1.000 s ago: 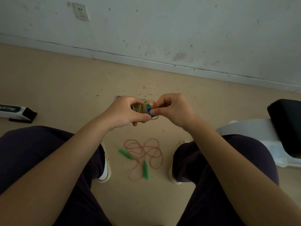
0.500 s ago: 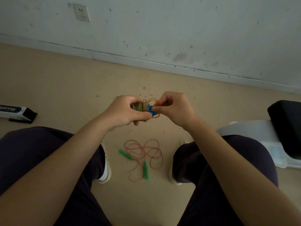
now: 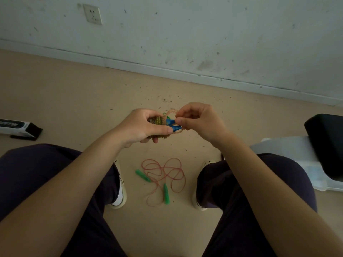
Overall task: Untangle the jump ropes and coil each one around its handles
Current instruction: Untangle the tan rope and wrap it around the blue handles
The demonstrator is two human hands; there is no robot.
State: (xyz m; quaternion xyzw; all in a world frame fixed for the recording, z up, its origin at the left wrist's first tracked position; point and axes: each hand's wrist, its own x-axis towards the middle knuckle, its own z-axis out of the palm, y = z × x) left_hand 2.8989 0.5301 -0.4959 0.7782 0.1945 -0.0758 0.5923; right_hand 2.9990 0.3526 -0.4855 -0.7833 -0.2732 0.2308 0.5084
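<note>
Nearest, on the beige floor (image 3: 55, 93) between the person's two white shoes: thin red jump rope with green plastic handles (image 3: 163, 175), lying in loose overlapping loops. Not coiled. No knot can be made out from here. One green handle (image 3: 143, 175) has its long axis running from upper left to lower right; the other (image 3: 166, 194) lies nearly straight toward and away from the camera. The two handles are apart, rope spread between and beyond them.

Further out, held in the air above the floor: pale beaded jump rope with blue plastic handles (image 3: 172, 125), wound into a tight bundle. Left hand (image 3: 143, 127) grips the bundle, fingers curled round the windings, thumb pressed along the near side. Right hand (image 3: 200, 121) pinches the loose end of the rope just beside the blue handle tips, fingers curled. Bundle long axis runs left to right; blue tips point right, toward the right hand. A short loop stands free above the tips.

Judgement: this rope almost coiled, last turn or tuck outstanding. Red rope wholly left. Roughly half done.
</note>
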